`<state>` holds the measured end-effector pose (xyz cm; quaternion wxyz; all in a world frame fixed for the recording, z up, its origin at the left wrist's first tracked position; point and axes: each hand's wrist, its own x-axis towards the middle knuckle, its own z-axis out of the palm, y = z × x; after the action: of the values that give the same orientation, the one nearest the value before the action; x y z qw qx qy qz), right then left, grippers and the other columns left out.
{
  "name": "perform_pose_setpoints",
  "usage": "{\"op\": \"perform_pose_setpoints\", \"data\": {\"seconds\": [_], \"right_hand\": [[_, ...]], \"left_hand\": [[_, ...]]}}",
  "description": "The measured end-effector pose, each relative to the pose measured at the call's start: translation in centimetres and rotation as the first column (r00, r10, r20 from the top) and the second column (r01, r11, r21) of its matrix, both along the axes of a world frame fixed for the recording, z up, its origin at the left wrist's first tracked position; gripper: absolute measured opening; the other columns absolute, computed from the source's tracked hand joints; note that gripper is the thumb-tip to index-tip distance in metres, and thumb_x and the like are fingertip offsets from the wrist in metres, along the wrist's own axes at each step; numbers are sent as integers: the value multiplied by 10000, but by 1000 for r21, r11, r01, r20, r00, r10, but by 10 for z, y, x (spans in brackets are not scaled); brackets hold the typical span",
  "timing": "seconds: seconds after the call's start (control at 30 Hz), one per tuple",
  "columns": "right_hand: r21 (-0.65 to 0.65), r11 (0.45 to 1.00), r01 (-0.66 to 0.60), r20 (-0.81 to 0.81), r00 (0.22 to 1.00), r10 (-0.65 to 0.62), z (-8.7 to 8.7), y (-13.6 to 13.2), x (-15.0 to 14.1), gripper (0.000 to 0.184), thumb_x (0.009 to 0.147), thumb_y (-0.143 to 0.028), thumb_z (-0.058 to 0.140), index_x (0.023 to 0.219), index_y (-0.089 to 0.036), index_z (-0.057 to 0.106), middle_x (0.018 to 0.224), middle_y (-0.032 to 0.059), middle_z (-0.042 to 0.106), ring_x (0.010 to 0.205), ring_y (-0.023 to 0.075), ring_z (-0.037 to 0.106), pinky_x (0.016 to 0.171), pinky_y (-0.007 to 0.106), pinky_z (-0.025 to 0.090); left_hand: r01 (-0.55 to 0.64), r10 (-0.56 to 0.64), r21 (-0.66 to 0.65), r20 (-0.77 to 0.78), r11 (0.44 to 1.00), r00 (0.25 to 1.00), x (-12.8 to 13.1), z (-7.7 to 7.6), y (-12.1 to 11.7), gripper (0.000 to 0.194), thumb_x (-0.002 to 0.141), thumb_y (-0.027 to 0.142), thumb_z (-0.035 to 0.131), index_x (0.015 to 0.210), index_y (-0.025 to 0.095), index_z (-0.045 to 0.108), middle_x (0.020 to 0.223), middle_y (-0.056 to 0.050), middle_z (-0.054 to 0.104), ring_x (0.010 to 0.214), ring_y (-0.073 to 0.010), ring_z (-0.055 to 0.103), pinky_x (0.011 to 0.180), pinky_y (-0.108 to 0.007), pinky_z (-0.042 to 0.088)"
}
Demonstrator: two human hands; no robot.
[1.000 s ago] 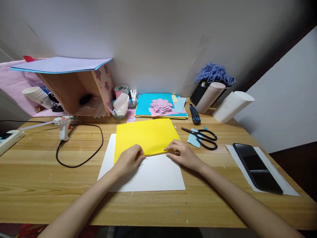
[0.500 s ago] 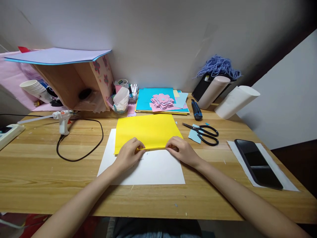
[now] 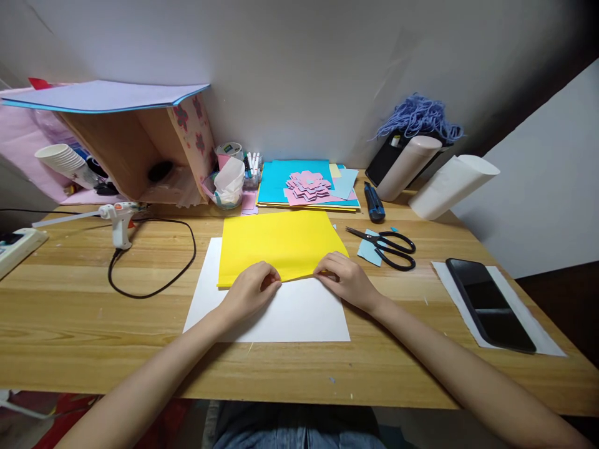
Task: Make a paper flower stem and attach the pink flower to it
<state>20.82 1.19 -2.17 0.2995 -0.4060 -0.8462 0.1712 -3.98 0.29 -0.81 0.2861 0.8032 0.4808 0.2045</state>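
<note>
A sheet of yellow paper point(image 3: 281, 240) lies over a larger white sheet point(image 3: 299, 318) on the wooden table. Its near edge looks narrowly folded or rolled. My left hand point(image 3: 253, 287) pinches that edge near its middle, thumb and fingers closed on it. Toward the right end of the same edge, my right hand point(image 3: 344, 277) also has its fingers closed on the paper. The fingertips hide parts of the fold. Just right of the sheet lie black-handled scissors point(image 3: 386, 246) on a light blue paper scrap point(image 3: 369, 251).
Behind are stacked coloured papers point(image 3: 274, 181) with a pink paper flower point(image 3: 309, 186). A utility knife point(image 3: 374, 202), paper roll point(image 3: 453, 187) and phone point(image 3: 489, 305) are on the right. On the left stand a hot glue gun point(image 3: 120, 224) with a looping cord and an open cardboard box point(image 3: 126, 143).
My left hand has slid slightly right along the yellow paper's near edge. My right hand has stayed almost in place. The camera view has shifted a little.
</note>
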Motion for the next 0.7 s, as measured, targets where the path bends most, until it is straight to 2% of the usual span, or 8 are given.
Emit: {"op": "perform_pose_setpoints", "data": {"seconds": [0.17,0.37,0.53,0.7], "right_hand": [[-69,997,-26,-29,999,24,-2,2,-1,74,831,-242,570,818,-211,636,791,46,607,776,181,553,688,317,443],[-33,998,-49,-23,999,48,-1,1,-2,76,824,-195,565,801,-212,635,792,43,613,780,174,558,689,303,447],[-74,992,-102,-40,994,99,0,1,-1,77,827,-198,556,820,-212,632,807,44,613,783,173,559,697,306,450],[-140,989,-57,-22,998,54,2,0,-2,63,824,-196,564,835,-204,626,799,42,593,781,172,546,699,307,441]], "left_hand": [[37,-37,34,-14,999,999,2,1,-2,91,837,205,457,827,187,545,822,-36,565,777,-164,516,667,-297,401],[-4,6,33,-45,999,999,1,4,-2,77,806,222,490,761,189,543,772,-27,563,721,-160,504,607,-285,375],[-37,38,18,-57,999,998,0,3,-1,73,792,247,517,749,191,537,760,-16,565,703,-150,498,581,-270,354],[0,2,25,-82,1000,997,0,2,0,79,805,243,485,769,192,533,733,-12,546,677,-146,480,574,-270,337]]}}
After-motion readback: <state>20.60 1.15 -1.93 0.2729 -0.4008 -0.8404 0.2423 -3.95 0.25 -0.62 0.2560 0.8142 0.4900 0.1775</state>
